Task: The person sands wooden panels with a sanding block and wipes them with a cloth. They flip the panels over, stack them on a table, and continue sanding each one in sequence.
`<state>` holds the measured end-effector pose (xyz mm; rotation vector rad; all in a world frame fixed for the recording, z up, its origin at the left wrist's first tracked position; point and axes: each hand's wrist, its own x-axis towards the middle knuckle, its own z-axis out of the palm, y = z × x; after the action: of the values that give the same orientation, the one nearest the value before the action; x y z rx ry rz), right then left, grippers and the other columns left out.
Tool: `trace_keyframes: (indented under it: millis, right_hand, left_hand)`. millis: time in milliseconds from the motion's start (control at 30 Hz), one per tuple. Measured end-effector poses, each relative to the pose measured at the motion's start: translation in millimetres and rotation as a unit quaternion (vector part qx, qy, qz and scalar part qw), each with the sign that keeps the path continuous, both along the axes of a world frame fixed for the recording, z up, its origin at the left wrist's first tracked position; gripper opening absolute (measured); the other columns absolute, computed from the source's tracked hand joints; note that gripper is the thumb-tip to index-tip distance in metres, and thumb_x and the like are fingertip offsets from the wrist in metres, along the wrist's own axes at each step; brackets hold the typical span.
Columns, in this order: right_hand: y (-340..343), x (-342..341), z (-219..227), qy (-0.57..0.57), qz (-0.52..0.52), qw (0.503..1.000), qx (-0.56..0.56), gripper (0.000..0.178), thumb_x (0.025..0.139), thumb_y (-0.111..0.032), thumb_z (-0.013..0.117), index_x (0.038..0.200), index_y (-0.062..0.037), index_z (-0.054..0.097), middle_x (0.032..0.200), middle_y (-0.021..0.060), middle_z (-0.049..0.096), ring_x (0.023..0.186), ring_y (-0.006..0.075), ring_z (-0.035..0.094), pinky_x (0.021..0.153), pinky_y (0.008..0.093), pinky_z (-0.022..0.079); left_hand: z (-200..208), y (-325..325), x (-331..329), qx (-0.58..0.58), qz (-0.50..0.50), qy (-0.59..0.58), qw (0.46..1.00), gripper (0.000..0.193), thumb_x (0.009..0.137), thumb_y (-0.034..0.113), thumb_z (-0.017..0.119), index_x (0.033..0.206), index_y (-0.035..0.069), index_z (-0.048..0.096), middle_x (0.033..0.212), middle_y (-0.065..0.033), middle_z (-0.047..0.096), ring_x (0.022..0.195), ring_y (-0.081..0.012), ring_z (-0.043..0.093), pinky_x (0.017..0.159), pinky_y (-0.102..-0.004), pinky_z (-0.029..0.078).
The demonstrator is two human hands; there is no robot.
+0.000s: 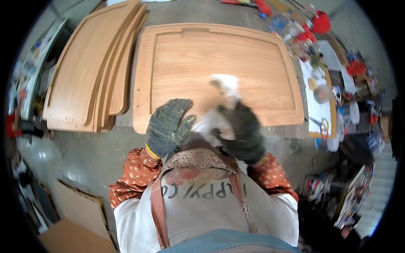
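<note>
On one grey table (181, 14) lies one smooth, round-cornered wooden board (228, 59); the knit-gloved left hand (168, 126) spreads its thumb, the right hand (244, 135) grips crumpled white cloth (206, 126).

The panel (223, 55) at twelve o'clock from me is smooth, fine-grained wood with a soft satin sheen. The stacked panels (80, 76) at ten look like the same wood, smooth on top. My left hand (168, 128) and right hand (243, 134) wear matt, rough-knit cloth gloves. The thin wad (211, 125) I grip in my right is crumpled, too blurred to tell cloth from paper. My sleeves (135, 175) are printed matt cloth. At one, a bottle (280, 21) is clear, glossy plastic; at three, a sheet (313, 109) looks like matt paper. The cardboard (80, 206) at eight is dull; the floor (84, 156), toward nine, is smooth and glossy.
</note>
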<state>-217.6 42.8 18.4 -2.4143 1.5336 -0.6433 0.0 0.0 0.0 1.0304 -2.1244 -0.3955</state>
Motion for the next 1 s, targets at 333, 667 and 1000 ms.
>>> trace_keyframes:
  millis: [333, 667, 1000]
  right_hand:
    - [35, -194, -35, -0.100, -0.329, 0.925, -0.162, 0.041, 0.078, -0.026, 0.069, 0.111, -0.0043, 0.059, 0.101, 0.0145, 0.063, 0.091, 0.0297, 0.061, 0.084, 0.0401, 0.048]
    - [5, -320, -55, -0.127, -0.644, 0.751, -0.074, 0.055, 0.085, -0.053, 0.054, 0.115, -0.0068, 0.059, 0.107, 0.0205, 0.063, 0.100, 0.0393, 0.059, 0.085, 0.0445, 0.046]
    - [3, -84, -48, -0.105, -0.135, 0.936, -0.309, 0.036, 0.083, -0.036, 0.064, 0.106, -0.0081, 0.063, 0.121, 0.0115, 0.057, 0.111, 0.0252, 0.055, 0.088, 0.0462, 0.047]
  left_hand:
    - [4, -4, -9, -0.110, -0.010, -0.069, 0.991, 0.025, 0.084, 0.019, 0.063, 0.106, 0.007, 0.065, 0.099, -0.0121, 0.065, 0.094, -0.0315, 0.059, 0.084, -0.0415, 0.046]
    - [-5, -2, -22, -0.162, 0.003, -0.088, 0.983, 0.029, 0.075, 0.016, 0.074, 0.099, 0.004, 0.065, 0.095, -0.0152, 0.065, 0.090, -0.0328, 0.061, 0.079, -0.0418, 0.048]
    - [-3, 4, -27, -0.155, 0.015, -0.096, 0.983, 0.023, 0.080, 0.013, 0.071, 0.099, 0.002, 0.066, 0.093, -0.0144, 0.067, 0.086, -0.0286, 0.063, 0.079, -0.0369, 0.050]
